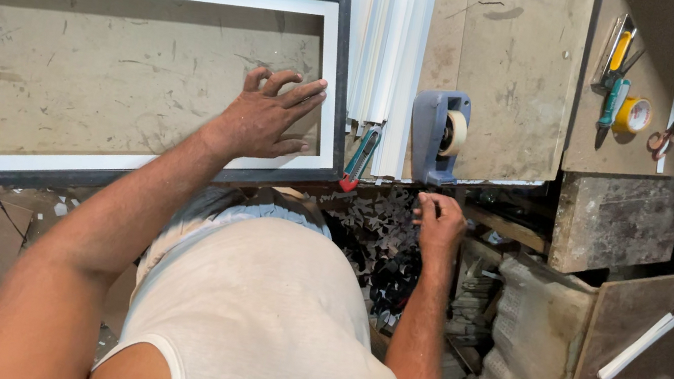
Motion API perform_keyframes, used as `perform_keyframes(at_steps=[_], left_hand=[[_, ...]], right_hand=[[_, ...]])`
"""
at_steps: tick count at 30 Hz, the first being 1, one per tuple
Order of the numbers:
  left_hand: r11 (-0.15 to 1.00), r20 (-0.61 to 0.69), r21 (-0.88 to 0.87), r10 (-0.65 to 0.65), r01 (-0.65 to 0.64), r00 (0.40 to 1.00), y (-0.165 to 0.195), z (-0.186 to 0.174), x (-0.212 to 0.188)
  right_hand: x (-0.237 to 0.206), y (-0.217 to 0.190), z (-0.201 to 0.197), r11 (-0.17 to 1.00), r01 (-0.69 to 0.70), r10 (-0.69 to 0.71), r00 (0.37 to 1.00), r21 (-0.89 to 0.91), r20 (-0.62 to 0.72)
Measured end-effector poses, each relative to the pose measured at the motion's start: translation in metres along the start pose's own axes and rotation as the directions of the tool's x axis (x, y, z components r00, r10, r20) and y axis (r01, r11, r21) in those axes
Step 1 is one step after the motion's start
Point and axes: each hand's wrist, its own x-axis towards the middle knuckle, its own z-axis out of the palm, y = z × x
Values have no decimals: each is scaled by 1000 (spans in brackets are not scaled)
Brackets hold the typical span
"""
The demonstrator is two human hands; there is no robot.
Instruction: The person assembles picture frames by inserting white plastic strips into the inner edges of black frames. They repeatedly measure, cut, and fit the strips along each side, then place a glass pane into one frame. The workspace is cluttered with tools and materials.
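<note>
Black-edged picture frame [338,81] with a white inner mat is lying flat on the scuffed plywood workbench [510,64]. The left hand [267,120] is pressing it down near its right corner, palm flat, fingers spread, gripping nothing; even pressure should be keeping it from sliding. Just beside it are lying a red utility knife [360,159], stacked white strips [388,35] and a grey tape dispenser [438,135]. Below the bench edge, the right hand [438,222] is curling loosely among dark scraps; whether it is holding anything cannot be told.

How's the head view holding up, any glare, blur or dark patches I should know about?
Head view: even light and sharp focus on the left hand and picture frame, no glare; wide-angle bend at the edges; the right hand sits over a dim, shadowed area below the workbench.
</note>
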Motion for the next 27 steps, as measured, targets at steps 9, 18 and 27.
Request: perform_keyframes(at_steps=[9,18,27], left_hand=[[999,-47,-20,40,-41,998,-9,-2,-8],[998,-88,45,47,-43,995,-15,4,-12],[1000,-99,-7,26,-27,995,-16,3,-15]], right_hand=[[-59,-91,109,852,-62,-75,968,519,239],[-42,-123,125,925,-144,44,960,351,277],[-28,-144,124,997,-77,78,943,-13,324]])
